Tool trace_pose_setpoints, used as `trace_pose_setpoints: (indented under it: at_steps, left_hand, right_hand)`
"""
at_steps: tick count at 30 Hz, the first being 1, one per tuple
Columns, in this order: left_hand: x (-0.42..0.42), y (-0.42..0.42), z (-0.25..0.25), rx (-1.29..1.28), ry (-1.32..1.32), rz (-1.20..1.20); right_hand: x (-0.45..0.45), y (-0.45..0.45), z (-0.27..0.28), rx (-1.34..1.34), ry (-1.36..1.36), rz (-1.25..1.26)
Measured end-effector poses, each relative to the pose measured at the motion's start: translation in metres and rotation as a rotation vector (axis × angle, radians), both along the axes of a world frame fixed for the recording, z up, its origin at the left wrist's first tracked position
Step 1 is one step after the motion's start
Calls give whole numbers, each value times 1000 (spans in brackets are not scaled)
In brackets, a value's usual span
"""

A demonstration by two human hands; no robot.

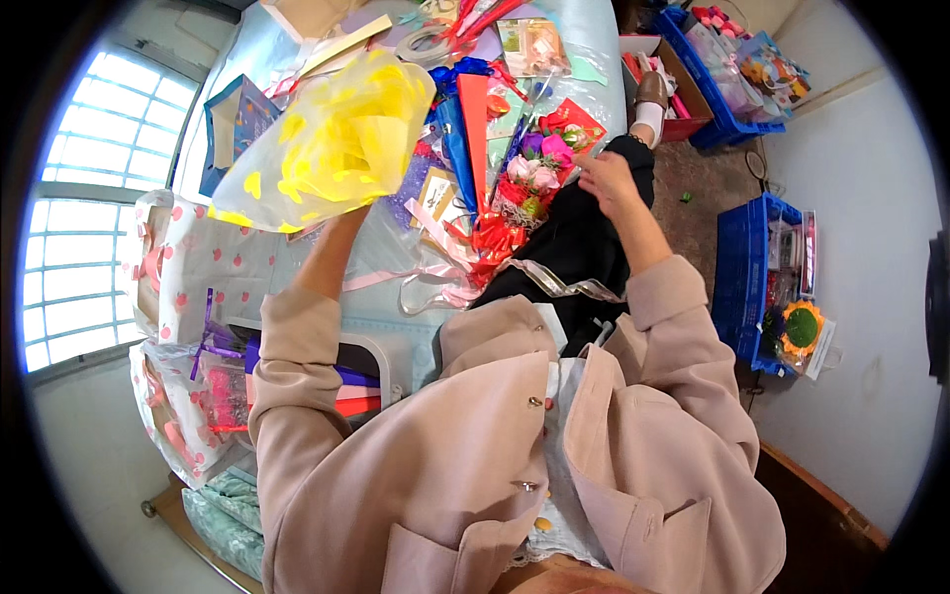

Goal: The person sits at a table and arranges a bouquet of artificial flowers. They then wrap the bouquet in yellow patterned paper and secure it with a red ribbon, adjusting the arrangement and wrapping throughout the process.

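Translucent wrapping sheet with yellow hearts (pixel 326 148) spreads above my left forearm and hides my left hand (pixel 364 200), so its fingers cannot be made out. My right hand (pixel 605 178) is raised over my black-trousered leg with fingers apart, beside a bouquet of pink, purple and red artificial flowers (pixel 538 171). Whether a fingertip touches the bouquet is unclear. A red ribbon bow (pixel 493 237) lies at the bouquet's lower end, with pink ribbon tails (pixel 415 275) trailing to the left. Blue and red wrapped cones (pixel 464 134) lie between the yellow sheet and the bouquet.
A blue patterned gift bag (pixel 241 122) stands behind the sheet. White bags with red fruit prints (pixel 215 260) are at the left. Ribbon rolls (pixel 423 44) and packets lie at the far end. Blue plastic crates (pixel 742 275) stand on the floor at right, near a red-sided box (pixel 686 126).
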State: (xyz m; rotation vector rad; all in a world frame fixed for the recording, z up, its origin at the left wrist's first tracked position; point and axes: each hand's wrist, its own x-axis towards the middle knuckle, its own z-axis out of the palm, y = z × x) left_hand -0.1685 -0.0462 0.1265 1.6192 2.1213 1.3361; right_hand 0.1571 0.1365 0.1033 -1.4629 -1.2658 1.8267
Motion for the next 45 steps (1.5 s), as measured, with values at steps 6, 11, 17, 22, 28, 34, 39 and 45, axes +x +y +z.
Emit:
trace_pose_setpoints:
  at_steps: [6, 11, 17, 22, 28, 34, 39, 45]
  left_hand:
    - [7, 2, -24, 61, -45, 98]
    - [11, 15, -28, 97, -74, 97]
    - [13, 13, -38, 140, -102, 128]
    - [27, 28, -10, 151, -479, -52]
    - [34, 23, 1, 50, -440, -86]
    - [50, 26, 14, -53, -554, -141]
    - [65, 23, 37, -175, -559, -288]
    - [83, 28, 43, -306, -476, -440]
  right_hand:
    - [-53, 0, -54, 21, -138, -138]
    - [-66, 3, -112, 45, -298, -272]
    - [-74, -21, -56, -47, -325, -309]
    - [-42, -18, -31, -111, 241, -410]
    - [36, 9, 120, 23, 897, -241]
    - [68, 14, 243, 591, 1138, -27]
    - [29, 7, 305, 725, 1087, -373]
    - [15, 38, 322, 718, 1071, -112]
